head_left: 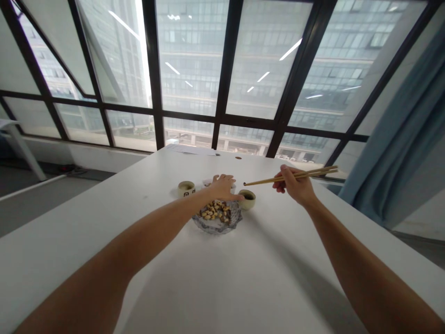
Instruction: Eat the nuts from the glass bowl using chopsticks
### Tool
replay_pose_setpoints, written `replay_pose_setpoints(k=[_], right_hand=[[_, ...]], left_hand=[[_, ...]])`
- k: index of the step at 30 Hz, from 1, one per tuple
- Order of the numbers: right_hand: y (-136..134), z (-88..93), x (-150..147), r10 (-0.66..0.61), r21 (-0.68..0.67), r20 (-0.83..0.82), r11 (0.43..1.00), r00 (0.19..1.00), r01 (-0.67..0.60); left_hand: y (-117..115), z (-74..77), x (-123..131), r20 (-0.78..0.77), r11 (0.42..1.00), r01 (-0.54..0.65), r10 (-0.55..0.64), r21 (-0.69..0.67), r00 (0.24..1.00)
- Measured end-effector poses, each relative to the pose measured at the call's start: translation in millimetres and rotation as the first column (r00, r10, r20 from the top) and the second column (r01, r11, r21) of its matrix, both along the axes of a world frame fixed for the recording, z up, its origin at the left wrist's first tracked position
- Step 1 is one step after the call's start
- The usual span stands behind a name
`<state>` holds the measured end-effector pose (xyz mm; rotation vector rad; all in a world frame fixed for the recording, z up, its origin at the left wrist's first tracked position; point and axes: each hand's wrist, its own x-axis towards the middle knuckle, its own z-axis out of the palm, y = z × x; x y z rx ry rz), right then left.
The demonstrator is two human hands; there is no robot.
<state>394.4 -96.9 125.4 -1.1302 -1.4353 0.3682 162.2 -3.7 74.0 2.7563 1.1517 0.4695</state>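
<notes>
Head view, looking down two bare forearms stretched out across a white table in front of tall dark-framed windows. The landmark is a clear glass dish in the middle of the table, heaped with mixed nuts. Directly over the far edge of the dish, the left hand lies palm down with its fingers spread and loose, gripping nothing. Its fingertips reach a small pale cup standing just right of the dish and apparently touching it, though whether they touch the cup cannot be told. A second small cup stands to the far left of the dish, apart from it. To the right of the dish and above the table, the right hand is closed around a pair of wooden chopsticks. It holds them near the middle, almost level, with the tips pointing left and hanging just above the right-hand cup. The tips look empty. As a judgement, the work goes best with the tips kept even and close together, and with the left hand steadying the cup lightly. A blue curtain hangs far right of the dish.
</notes>
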Motion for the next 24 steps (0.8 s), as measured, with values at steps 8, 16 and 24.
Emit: replay_pose_setpoints(k=[8,16,24], right_hand=[[-4.5,5.9,10.1,0.059,-0.086,0.079,0.995,0.995,-0.052],[-4.5,7.1,15.5,0.064,-0.089,0.072,0.994,0.995,-0.057],[9.7,-15.9,15.0,0.133,-0.191,0.315,0.979,0.940,-0.075]], left_hand=[[1.5,-4.7,45.0,-0.165,0.998,0.009,-0.018,-0.057,0.986],[-3.1,-4.6,38.4,-0.064,0.997,0.060,-0.063,-0.040,0.996],[-0.5,-4.4,41.6,-0.072,0.998,0.010,-0.014,-0.055,0.997]])
